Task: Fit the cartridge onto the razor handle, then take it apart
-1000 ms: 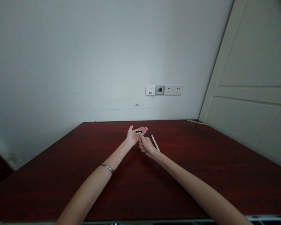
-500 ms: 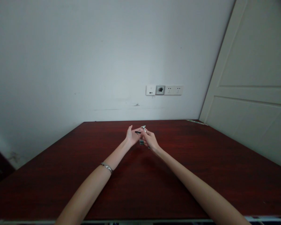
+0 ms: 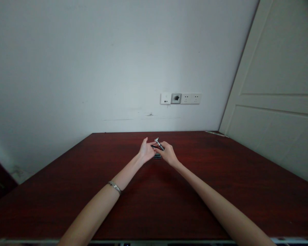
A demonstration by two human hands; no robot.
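Observation:
My right hand (image 3: 168,152) is closed around a small razor (image 3: 159,144) with a silver T-shaped head and a partly black handle; the head points up and left. Opposite it, my left hand (image 3: 146,151) is palm up with its fingers stretched out. A slim dark piece (image 3: 154,146) lies across the left fingers, close to the right fingertips; its kind is too small to make out. Below the two hands, a small dark-greenish box-like thing (image 3: 157,156) shows on the table, partly covered by them.
A dark red wooden table (image 3: 154,205) spreads under both arms and meets a white wall at its back edge. Sockets and switch plates (image 3: 181,98) are on that wall. A pale panelled door (image 3: 277,92) stands at the right. A bracelet (image 3: 115,187) circles the left wrist.
The razor has tilted in my right hand, so more of its handle shows. My right hand has shifted slightly right, and more of the left palm is visible.

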